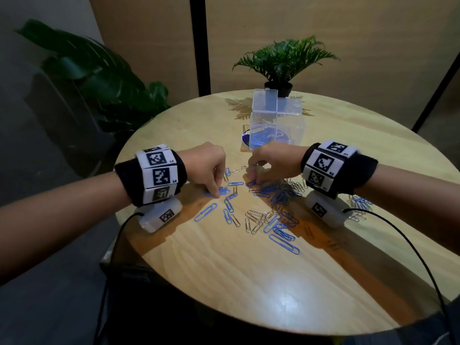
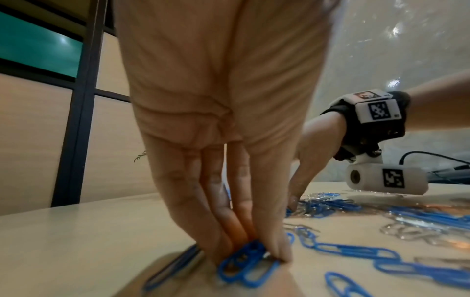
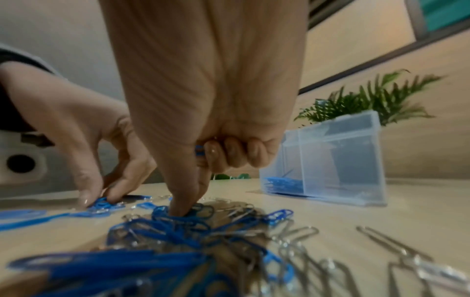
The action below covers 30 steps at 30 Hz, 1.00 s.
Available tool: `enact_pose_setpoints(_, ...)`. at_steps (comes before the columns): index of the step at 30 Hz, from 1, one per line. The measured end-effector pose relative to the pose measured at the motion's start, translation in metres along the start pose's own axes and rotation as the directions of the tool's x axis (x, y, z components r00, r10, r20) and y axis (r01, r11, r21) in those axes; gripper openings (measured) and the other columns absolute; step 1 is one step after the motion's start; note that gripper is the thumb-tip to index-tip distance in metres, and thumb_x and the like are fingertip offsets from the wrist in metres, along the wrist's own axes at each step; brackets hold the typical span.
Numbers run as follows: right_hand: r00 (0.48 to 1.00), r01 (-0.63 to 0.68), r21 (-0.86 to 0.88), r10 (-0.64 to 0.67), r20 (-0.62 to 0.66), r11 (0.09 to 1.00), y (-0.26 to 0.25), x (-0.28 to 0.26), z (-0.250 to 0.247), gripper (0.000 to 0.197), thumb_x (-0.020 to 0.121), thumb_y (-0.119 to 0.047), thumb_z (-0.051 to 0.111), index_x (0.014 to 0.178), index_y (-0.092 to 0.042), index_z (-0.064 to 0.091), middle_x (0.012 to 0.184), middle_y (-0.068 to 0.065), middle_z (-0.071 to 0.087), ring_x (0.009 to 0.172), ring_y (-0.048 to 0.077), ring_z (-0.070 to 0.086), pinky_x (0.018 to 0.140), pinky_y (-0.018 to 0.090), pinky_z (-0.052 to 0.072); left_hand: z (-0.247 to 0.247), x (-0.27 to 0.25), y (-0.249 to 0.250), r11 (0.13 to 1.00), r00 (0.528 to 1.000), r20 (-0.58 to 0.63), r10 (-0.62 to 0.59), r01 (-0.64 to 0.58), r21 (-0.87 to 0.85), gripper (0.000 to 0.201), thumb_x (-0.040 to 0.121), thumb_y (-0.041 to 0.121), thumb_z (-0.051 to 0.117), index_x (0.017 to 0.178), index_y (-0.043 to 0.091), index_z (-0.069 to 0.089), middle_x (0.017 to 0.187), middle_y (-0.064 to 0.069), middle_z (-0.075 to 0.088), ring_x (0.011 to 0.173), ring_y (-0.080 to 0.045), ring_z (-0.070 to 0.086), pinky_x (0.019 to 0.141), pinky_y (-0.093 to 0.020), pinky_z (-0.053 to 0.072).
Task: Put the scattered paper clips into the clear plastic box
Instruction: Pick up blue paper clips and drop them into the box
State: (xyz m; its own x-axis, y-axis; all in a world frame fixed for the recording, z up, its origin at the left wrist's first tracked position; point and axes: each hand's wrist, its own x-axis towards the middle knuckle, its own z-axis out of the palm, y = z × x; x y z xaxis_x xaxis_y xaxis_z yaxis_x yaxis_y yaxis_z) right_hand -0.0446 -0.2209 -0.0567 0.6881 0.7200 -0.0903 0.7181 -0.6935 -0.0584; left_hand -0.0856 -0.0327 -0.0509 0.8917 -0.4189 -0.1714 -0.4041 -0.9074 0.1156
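Blue clips [image 2: 248,263] pinched under left hand [image 1: 206,168] fingertips, on table [image 1: 249,282].

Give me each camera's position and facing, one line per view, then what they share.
Head: worn on the head, looks forward and down at the round table; both forearms, left hand and right hand show.
Left wrist: low, along the left hand's fingers pinching blue paper clips.
Right wrist: low, along the right hand toward the clear plastic box.
Shared: both wrist views show the opposite hand.
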Motion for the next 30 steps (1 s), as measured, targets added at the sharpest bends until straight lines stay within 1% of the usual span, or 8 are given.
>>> enact_pose_setpoints(3,0.996,-0.032,-0.073,0.037,0.076,0.997,-0.006,0.002,0.002,0.023,0.086,-0.023,0.064,0.106,-0.012,0.067,0.097,0.005,0.062,0.095,0.023,0.055,0.074,0.022,0.033,0.002,0.0,0.005,1.0,1.0,0.007,0.026,-0.026,0.015,0.007,0.069,0.011,0.077,0.074,0.006,0.074,0.057,0.002,0.063,0.053,-0.004,0.056,0.061,-0.024,0.05)
enact_pose_setpoints(7,0.987,-0.054,-0.142,0.074,0.14,0.988,-0.013,0.001,0.001,0.016,0.09,-0.02,0.055,0.101,-0.012,0.062,0.091,0.001,0.05,0.084,0.02,0.043,0.073,0.024,0.032,0.008,0.0,0.009,0.999,1.0,0.004,0.027,-0.027,0.039,0.01,0.069,0.011,0.075,0.077,0.006,0.073,0.057,0.008,0.059,0.053,-0.001,0.052,0.053,-0.013,0.044)
enact_pose_setpoints(11,0.976,-0.086,-0.193,0.122,0.183,0.977,-0.014,-0.003,0.006,0.029,0.096,-0.025,0.045,0.093,0.001,0.058,0.093,0.019,0.059,0.077,0.025,0.039,0.072,0.031,0.036,0.007,0.004,0.003,0.999,1.0,-0.012,0.026,-0.026,-0.028,0.011,0.07,0.009,0.075,0.08,0.007,0.07,0.061,0.004,0.061,0.05,0.001,0.053,0.054,-0.017,0.045)
enact_pose_setpoints(16,0.975,-0.129,0.135,0.102,0.195,0.982,-0.002,-0.012,-0.002,0.018,0.099,-0.027,0.044,0.083,-0.018,0.046,0.084,0.0,0.048,0.081,0.018,0.041,0.069,0.023,0.033,0.006,0.004,-0.013,0.949,0.996,0.078,0.046,-0.019,-0.315,0.016,0.078,0.006,0.073,0.093,0.002,0.069,0.06,0.001,0.064,0.054,-0.011,0.057,0.055,-0.022,0.049)
enact_pose_setpoints(21,0.966,-0.227,0.755,0.045,0.254,0.615,0.002,-0.02,-0.011,0.025,0.102,-0.02,0.034,0.078,-0.019,0.039,0.067,-0.005,0.028,0.056,0.009,0.023,0.054,0.022,0.021,0.003,0.002,-0.025,0.828,0.999,0.02,0.028,-0.012,-0.56,0.003,0.084,0.003,0.065,0.083,0.001,0.067,0.063,-0.004,0.063,0.049,-0.004,0.055,0.055,-0.014,0.05)
enact_pose_setpoints(23,0.967,-0.216,0.822,-0.002,0.255,0.527,0.003,-0.019,-0.012,0.024,0.103,-0.018,0.032,0.08,-0.019,0.038,0.067,-0.003,0.026,0.056,0.009,0.02,0.054,0.023,0.019,0.004,0.002,-0.028,0.796,1.0,0.013,0.013,-0.002,-0.606,0.008,0.085,0.003,0.064,0.077,0.004,0.065,0.073,-0.014,0.063,0.054,-0.007,0.057,0.057,-0.014,0.051)
enact_pose_setpoints(26,0.964,-0.222,0.829,-0.011,0.265,0.514,0.004,-0.016,-0.009,0.023,0.103,-0.016,0.032,0.08,-0.018,0.038,0.067,-0.004,0.029,0.057,0.009,0.022,0.053,0.022,0.02,0.005,0.0,-0.03,0.762,1.0,0.01,0.005,0.003,-0.648,0.013,0.088,0.004,0.06,0.076,0.007,0.063,0.087,-0.019,0.068,0.068,-0.015,0.065,0.06,-0.015,0.053)
enact_pose_setpoints(30,0.961,-0.269,0.897,0.042,0.272,0.352,0.001,-0.013,-0.006,0.03,0.101,-0.018,0.027,0.073,-0.017,0.039,0.066,-0.003,0.035,0.053,0.008,0.024,0.048,0.018,0.023,0.006,-0.004,-0.028,0.607,0.999,0.022,-0.04,0.042,-0.794,0.015,0.096,0.004,0.046,0.083,0.005,0.053,0.085,-0.014,0.07,0.07,-0.016,0.07,0.059,-0.017,0.056)
